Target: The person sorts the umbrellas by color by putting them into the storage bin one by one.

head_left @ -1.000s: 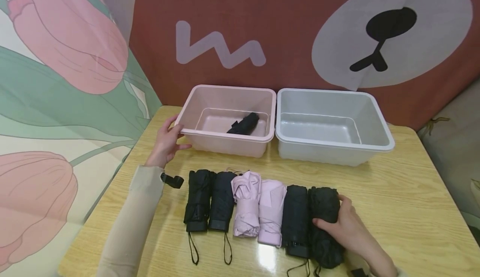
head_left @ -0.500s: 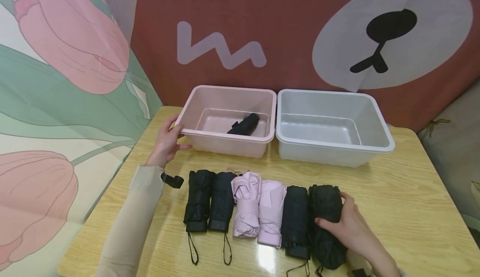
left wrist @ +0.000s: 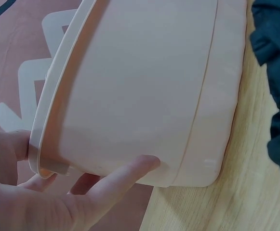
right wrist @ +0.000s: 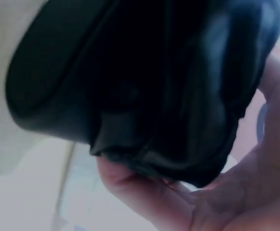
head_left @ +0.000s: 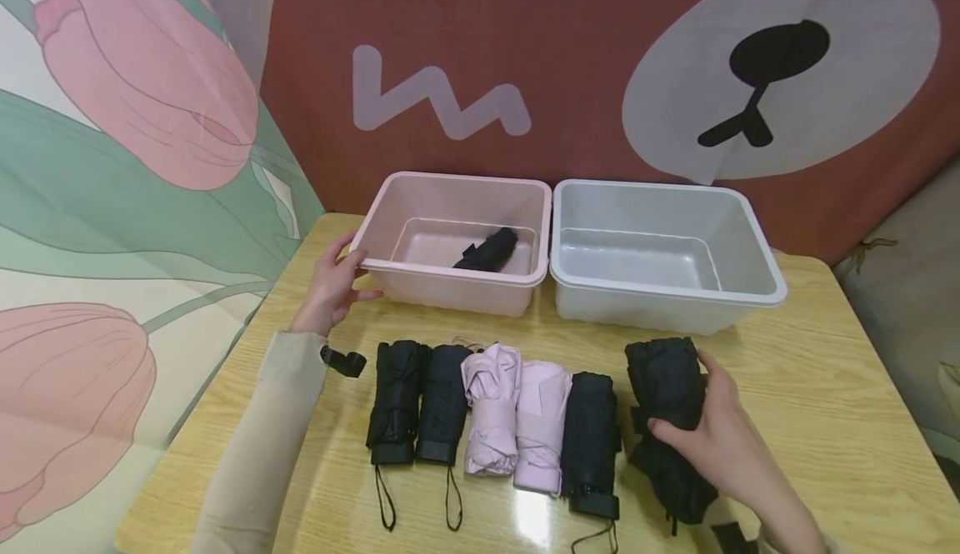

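My right hand grips a black folding umbrella, which is tilted and held at the right of the row. Close up in the right wrist view, the umbrella fills most of the picture, with the thumb beneath it. My left hand holds the front left corner of the pink bin, its fingers at the rim. In the left wrist view one finger lies along the wall of the bin. Another black folding umbrella lies inside the pink bin.
On the wooden table a row holds a black umbrella, a dark navy one, two pink umbrellas and another black one. Beside the pink bin stands a white bin. A printed cloth hangs behind.
The right hand has lifted the rightmost black umbrella off the row and shifted it to the right, tilting it. The left hand has stayed at the pink bin.
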